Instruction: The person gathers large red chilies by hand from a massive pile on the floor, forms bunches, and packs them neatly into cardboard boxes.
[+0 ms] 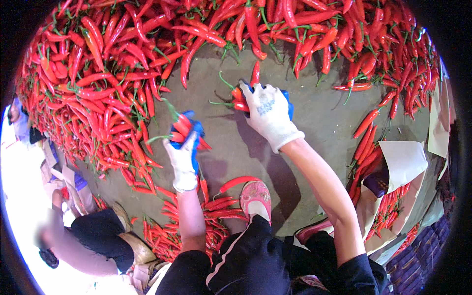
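Observation:
My left hand (185, 151), in a white knitted glove with a blue coated palm, is closed around several red chili peppers (181, 126) whose green stems point up and left. Higher and to the right, my right hand (266, 108), gloved the same way, has its back to the camera over the concrete floor. It grips several red chilies (238, 99); their stems stick out on its left, and one more chili (255, 73) shows at its fingertips. The fingers' undersides are hidden. A large heap of red chilies (103, 84) curves around both hands at the top and left.
A smaller pile of chilies (217, 212) lies by my pink shoe (255, 195). At right, an open carton (409, 206) holds chilies, with a white flap (403, 162) and loose chilies beside it. Another person (88, 243) sits at lower left near cartons. Purple woven material (416, 258) is at lower right.

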A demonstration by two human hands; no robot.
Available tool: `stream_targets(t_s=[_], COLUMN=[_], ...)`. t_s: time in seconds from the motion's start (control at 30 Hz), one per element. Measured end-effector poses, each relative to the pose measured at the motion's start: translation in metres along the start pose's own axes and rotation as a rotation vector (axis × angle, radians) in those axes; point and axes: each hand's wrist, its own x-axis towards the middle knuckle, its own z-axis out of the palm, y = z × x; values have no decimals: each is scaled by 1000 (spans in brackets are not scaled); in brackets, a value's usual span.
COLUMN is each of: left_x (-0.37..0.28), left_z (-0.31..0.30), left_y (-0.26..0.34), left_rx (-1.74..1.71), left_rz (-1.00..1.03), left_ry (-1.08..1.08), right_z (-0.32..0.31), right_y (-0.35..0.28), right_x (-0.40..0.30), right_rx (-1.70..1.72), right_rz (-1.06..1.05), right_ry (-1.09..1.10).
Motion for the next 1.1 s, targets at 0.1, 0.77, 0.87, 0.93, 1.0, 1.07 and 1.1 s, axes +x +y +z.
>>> stream_targets(t_s=[0.1, 0.77, 0.87, 0.93, 1.0, 1.07, 1.1], left_x=[-18, 83, 100, 94, 86, 76, 70], left_z=[4, 226, 240, 244, 244, 233, 229], left_y=[-42, -3, -16, -23, -25, -24, -23], left_rx=[164, -282, -239, -349, -414, -349, -318], left_rz=[-14, -285, -302, -312, -234, -340, -387], left_ry=[-190, -561, -556, -581, -566, -551, -543], right_z=[8, -43, -45, -39, -41, -30, -27], right_y=[10, 159, 155, 157, 144, 145, 143], right_x=[6, -25, -4, 3, 8, 3, -5], right_rx=[-137, 1355, 1307, 1363, 1531, 1423, 1397], right_rz=[3, 818, 807, 810, 819, 815, 754], right_ry=[11, 929, 820, 632, 480, 444, 448])
